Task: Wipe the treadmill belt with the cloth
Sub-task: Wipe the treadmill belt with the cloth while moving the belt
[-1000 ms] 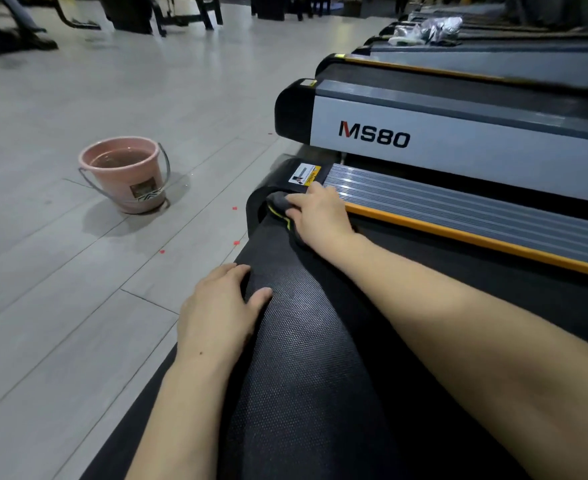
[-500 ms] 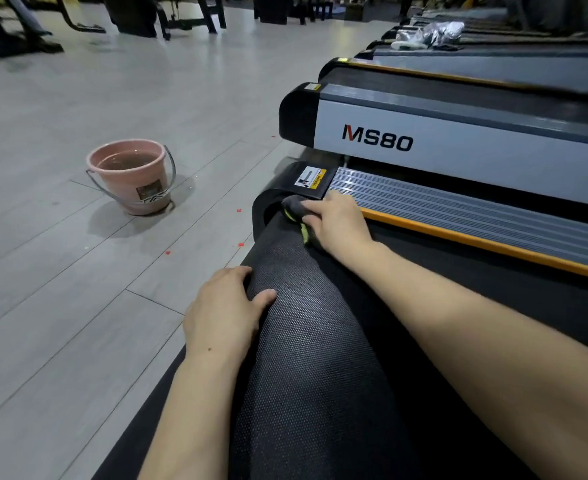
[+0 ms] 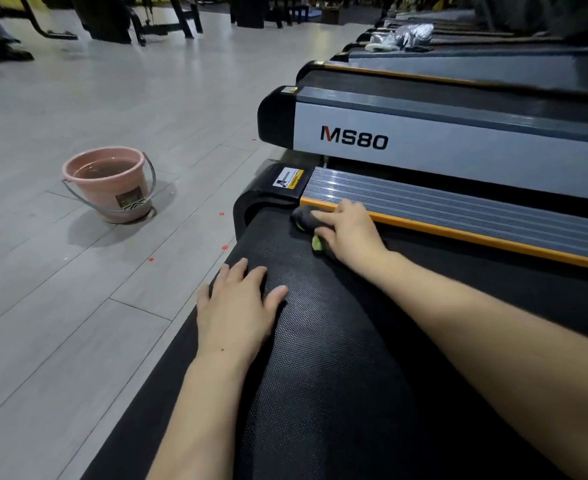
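The black textured treadmill belt (image 3: 323,358) runs from the bottom of the view up to its rear end. A dark grey cloth with a yellow-green edge (image 3: 303,216) lies on the belt's far right corner, against the orange strip of the side rail. My right hand (image 3: 349,233) lies over the cloth with its fingers curled round it, hiding most of it. My left hand (image 3: 237,310) rests flat on the belt's left edge, fingers spread and straight, holding nothing.
A pink bucket (image 3: 110,183) with water and a metal handle stands on the grey plank floor to the left. The ribbed grey side rail (image 3: 459,209) borders the belt on the right. Beyond it sits another treadmill marked MS80 (image 3: 424,147). Gym equipment stands far back.
My right hand has slid the cloth rightwards along the belt's rear end, up against the orange rail strip. My left hand has stayed at the belt's left edge.
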Demonstrator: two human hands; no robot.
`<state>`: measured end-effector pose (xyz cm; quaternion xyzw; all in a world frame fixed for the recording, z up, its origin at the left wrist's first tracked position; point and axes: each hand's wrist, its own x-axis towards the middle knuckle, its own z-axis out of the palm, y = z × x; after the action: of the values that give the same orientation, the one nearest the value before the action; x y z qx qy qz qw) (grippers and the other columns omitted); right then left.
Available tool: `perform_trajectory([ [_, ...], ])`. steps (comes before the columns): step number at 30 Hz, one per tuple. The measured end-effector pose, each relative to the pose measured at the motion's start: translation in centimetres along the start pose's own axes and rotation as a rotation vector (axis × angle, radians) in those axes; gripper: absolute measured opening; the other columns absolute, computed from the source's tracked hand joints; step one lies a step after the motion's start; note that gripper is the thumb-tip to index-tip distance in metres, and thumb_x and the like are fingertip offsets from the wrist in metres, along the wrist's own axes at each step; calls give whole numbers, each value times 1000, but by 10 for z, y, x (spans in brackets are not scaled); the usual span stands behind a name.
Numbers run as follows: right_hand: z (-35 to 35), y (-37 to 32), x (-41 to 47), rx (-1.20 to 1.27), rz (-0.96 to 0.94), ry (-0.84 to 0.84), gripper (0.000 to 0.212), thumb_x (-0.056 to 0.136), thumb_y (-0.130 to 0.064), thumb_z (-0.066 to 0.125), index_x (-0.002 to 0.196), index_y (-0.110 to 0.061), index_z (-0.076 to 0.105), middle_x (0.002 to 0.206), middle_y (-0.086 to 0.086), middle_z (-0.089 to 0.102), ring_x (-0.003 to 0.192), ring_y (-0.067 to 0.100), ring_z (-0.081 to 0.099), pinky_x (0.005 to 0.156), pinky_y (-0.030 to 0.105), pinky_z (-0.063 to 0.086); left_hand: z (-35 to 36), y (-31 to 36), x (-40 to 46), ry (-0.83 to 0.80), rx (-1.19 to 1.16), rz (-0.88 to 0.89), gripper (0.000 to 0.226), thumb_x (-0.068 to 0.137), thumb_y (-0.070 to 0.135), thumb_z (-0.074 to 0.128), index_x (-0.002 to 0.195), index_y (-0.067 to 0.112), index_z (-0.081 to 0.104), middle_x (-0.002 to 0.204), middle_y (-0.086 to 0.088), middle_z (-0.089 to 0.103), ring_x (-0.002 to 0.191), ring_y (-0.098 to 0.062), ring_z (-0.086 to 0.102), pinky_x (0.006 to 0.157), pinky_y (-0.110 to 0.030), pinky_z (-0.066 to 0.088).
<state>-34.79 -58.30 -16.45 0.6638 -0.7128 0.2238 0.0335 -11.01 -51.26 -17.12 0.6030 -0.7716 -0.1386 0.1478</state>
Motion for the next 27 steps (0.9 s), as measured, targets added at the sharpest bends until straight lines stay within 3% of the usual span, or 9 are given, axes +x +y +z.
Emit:
perform_trajectory([
  [3,-9,-17,-55,75,-117,59,35,88,-35,70,122,-30,69,92,1,53,91,27,50,82,39,47,3,8,-2,-34,31,22,59,97,64,38,149,37,37,164,8,25,154,-22,10,122,-58,8],
  [6,-28,-13,-111,179,-340,-27,34,90,-40,61,122,-30,69,91,-1,54,86,22,48,77,32,42,2,13,-3,-37,32,31,50,101,54,39,148,37,38,164,10,24,155,-21,8,120,-61,9],
  [9,-31,11,-90,77,-450,-101,36,92,-43,56,124,-30,67,94,1,53,87,24,50,76,33,44,3,18,-6,-50,31,38,50,100,57,38,147,39,39,164,10,25,155,-22,9,121,-59,9],
  [12,-25,33,-31,3,-129,38,34,93,-38,62,126,-30,66,95,2,50,96,32,53,84,38,46,5,22,-7,-59,54,59,53,98,63,35,146,40,40,165,7,24,154,-24,8,122,-56,9],
  [14,-20,34,-18,-38,29,32,37,95,-39,61,131,-32,62,99,3,50,101,30,49,91,40,44,6,22,-6,-42,47,70,53,98,62,36,145,40,42,164,8,26,154,-24,10,122,-55,11],
  [19,-34,8,-100,69,-176,43,35,89,-36,67,124,-28,68,91,4,53,87,27,49,78,38,47,8,15,-4,12,38,68,45,100,53,39,141,38,49,159,11,37,151,-20,21,119,-51,22],
  [23,-59,27,-139,119,-452,-152,38,93,-40,58,128,-27,65,95,1,54,87,21,49,77,29,42,10,22,-6,17,-10,70,44,100,52,36,139,38,51,154,12,43,150,-21,25,119,-56,20],
  [25,-63,61,-104,2,-398,-79,36,92,-36,63,126,-24,67,95,7,56,88,26,54,78,31,42,12,26,-7,13,-25,82,44,100,54,34,137,38,53,152,14,45,149,-20,26,119,-58,18],
  [27,-64,88,-67,-30,-150,16,33,89,-29,70,123,-25,69,91,11,54,90,35,55,80,33,43,14,27,-7,14,-19,93,45,100,55,33,136,39,53,152,14,44,149,-18,25,119,-58,17],
])
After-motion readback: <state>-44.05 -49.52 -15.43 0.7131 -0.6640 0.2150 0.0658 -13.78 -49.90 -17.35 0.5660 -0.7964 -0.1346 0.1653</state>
